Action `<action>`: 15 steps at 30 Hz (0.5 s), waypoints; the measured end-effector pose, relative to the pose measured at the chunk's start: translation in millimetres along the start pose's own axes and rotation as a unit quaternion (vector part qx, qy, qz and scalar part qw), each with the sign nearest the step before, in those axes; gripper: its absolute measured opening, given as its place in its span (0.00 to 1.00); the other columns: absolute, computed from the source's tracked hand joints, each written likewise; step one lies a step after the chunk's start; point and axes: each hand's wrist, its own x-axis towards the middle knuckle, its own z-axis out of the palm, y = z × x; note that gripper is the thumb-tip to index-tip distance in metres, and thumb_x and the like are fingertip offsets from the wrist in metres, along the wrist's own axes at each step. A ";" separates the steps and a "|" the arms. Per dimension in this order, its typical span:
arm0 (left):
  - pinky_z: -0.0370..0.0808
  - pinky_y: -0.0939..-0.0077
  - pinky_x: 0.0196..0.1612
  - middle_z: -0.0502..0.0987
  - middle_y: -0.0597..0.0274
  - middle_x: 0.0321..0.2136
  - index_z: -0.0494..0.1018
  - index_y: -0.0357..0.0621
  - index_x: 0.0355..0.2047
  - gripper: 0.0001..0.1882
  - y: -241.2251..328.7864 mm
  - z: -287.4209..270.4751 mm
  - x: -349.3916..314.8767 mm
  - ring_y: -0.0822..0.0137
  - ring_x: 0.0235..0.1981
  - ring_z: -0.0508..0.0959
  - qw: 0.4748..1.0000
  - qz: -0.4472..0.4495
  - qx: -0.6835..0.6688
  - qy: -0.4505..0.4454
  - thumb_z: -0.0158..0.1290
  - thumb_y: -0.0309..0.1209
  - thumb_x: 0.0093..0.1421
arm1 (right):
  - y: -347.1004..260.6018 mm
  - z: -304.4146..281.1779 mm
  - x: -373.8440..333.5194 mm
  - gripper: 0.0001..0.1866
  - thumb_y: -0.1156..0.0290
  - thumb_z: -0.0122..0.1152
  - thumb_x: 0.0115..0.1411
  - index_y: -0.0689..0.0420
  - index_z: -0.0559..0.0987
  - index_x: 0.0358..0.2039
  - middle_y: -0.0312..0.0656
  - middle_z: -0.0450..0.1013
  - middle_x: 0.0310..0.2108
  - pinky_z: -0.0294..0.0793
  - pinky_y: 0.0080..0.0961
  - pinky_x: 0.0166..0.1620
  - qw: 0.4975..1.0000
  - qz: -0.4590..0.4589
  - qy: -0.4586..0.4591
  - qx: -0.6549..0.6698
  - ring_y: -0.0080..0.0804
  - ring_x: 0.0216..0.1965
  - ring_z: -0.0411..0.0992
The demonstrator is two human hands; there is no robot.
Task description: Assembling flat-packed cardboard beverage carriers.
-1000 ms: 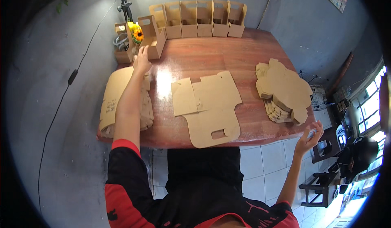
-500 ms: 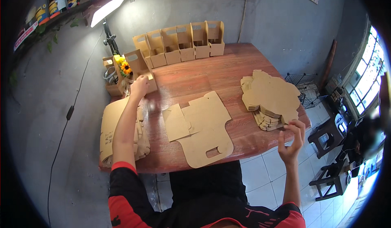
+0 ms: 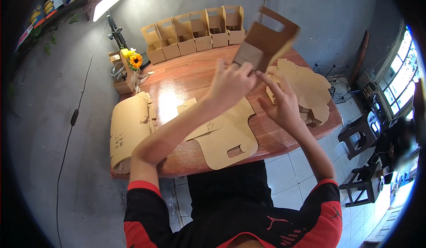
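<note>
My left hand (image 3: 233, 84) grips the lower front edge of a folded brown cardboard carrier box (image 3: 269, 39), which is raised over the table and tilted, its handle cut-out pointing up. Close below it is my right hand (image 3: 282, 101), fingers apart, its index fingertip at the box's lower edge beside my left fingers; whether it touches cannot be made out. Under my arms lies a flat die-cut cardboard blank (image 3: 228, 137) with a handle slot. Past my right hand, a stack of flat cardboard blanks (image 3: 306, 84) rests on the table's right side.
Several assembled carrier boxes (image 3: 186, 39) stand in a row along the wooden table's (image 3: 177, 79) back edge. At the left are rolled or curved cardboard sheets (image 3: 128, 128) and a holder with tape and a sunflower (image 3: 136, 61). A lit lamp (image 3: 111, 2) hangs above them.
My left hand has lifted the carrier box from beside the flower and carried it rightward across the table. My right hand has come inward from the right edge to meet it.
</note>
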 end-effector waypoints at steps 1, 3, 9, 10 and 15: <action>0.68 0.64 0.43 0.74 0.71 0.33 0.79 0.51 0.36 0.08 12.3 0.7 7.5 0.69 0.33 0.80 1.000 0.011 -0.003 0.024 0.55 0.27 0.57 | 9.5 -3.4 -1.0 0.35 0.77 0.72 0.50 0.46 0.75 0.60 0.47 0.67 0.58 0.81 0.34 0.37 0.999 0.045 -0.003 -0.003 0.41 0.41 0.80; 0.68 0.65 0.44 0.73 0.72 0.33 0.79 0.49 0.38 0.09 27.8 7.9 15.2 0.72 0.32 0.79 0.997 0.032 -0.007 0.073 0.57 0.28 0.56 | 25.0 -6.3 -3.3 0.29 0.79 0.71 0.52 0.49 0.77 0.55 0.48 0.69 0.57 0.83 0.32 0.35 0.995 0.097 0.024 -0.017 0.41 0.38 0.81; 0.71 0.58 0.53 0.73 0.63 0.55 0.76 0.55 0.56 0.23 24.3 28.4 17.5 0.65 0.44 0.80 0.970 0.146 -0.120 0.150 0.59 0.32 0.58 | 68.0 -7.1 4.3 0.15 0.85 0.65 0.54 0.61 0.79 0.43 0.49 0.74 0.47 0.85 0.28 0.34 0.983 0.145 0.062 0.095 0.39 0.41 0.82; 0.71 0.58 0.53 0.73 0.63 0.55 0.76 0.55 0.56 0.23 19.7 33.2 14.4 0.65 0.44 0.80 0.970 0.150 -0.120 0.151 0.59 0.32 0.58 | 79.8 -8.0 10.0 0.15 0.86 0.63 0.55 0.63 0.78 0.43 0.48 0.75 0.45 0.86 0.28 0.34 0.973 0.176 0.055 0.140 0.39 0.41 0.82; 0.67 0.45 0.62 0.65 0.55 0.65 0.67 0.61 0.66 0.29 -9.6 73.2 -19.9 0.51 0.66 0.65 0.955 0.090 -0.248 -0.135 0.56 0.40 0.65 | 196.5 -4.9 43.9 0.16 0.87 0.59 0.57 0.65 0.76 0.46 0.50 0.80 0.35 0.84 0.26 0.31 0.958 0.214 0.059 0.181 0.39 0.29 0.83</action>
